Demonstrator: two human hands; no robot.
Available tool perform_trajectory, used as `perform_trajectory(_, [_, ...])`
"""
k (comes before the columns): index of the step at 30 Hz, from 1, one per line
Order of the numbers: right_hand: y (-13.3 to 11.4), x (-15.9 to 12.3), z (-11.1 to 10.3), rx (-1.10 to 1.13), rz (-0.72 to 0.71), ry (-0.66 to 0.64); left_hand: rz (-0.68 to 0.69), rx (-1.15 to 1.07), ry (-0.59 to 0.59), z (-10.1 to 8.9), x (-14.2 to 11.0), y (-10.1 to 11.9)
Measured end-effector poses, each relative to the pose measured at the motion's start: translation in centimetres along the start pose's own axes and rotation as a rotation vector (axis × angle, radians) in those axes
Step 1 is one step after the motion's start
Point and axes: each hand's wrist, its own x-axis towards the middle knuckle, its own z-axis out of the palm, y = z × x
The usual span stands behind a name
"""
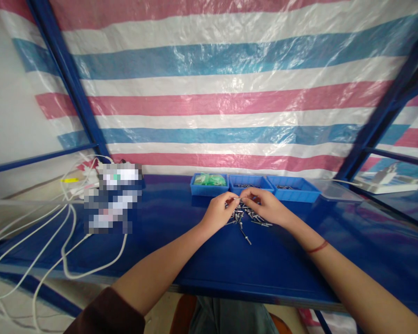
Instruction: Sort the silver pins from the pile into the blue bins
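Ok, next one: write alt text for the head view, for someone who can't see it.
A person's left hand and right hand hold a slim rivet-like pin over loose metal pins on a blue table. Behind stand three blue bins, the leftmost holding green pieces.

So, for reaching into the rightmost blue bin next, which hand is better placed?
Right hand, probably: it is nearer that bin than the left hand, though both seem to hold one pin.

There are three blue bins (209, 190), one red wristband (318, 248) and uncountably many metal pins (238, 215)
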Motion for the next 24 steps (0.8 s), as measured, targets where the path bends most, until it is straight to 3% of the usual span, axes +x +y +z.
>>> perform_trajectory(3, [-0.5, 0.2, 0.4, 0.228, 0.039, 0.143, -0.041, -0.111, 0.051, 0.1, 0.2, -0.3])
perform_trajectory(6, [-1.0, 0.3, 0.7, 0.35, 0.091, 0.203, -0.055, -0.231, 0.085, 0.3, 0.4, -0.5])
perform_trajectory(12, [-1.6, 0.2, 0.5, 0.337, 0.104, 0.231, -0.09, -0.311, 0.123, 0.3, 0.4, -0.1])
perform_trajectory(24, [-1.5, 0.3, 0.4, 0.324, 0.107, 0.225, -0.166, -0.35, 0.078, 0.4, 0.3, 0.7])
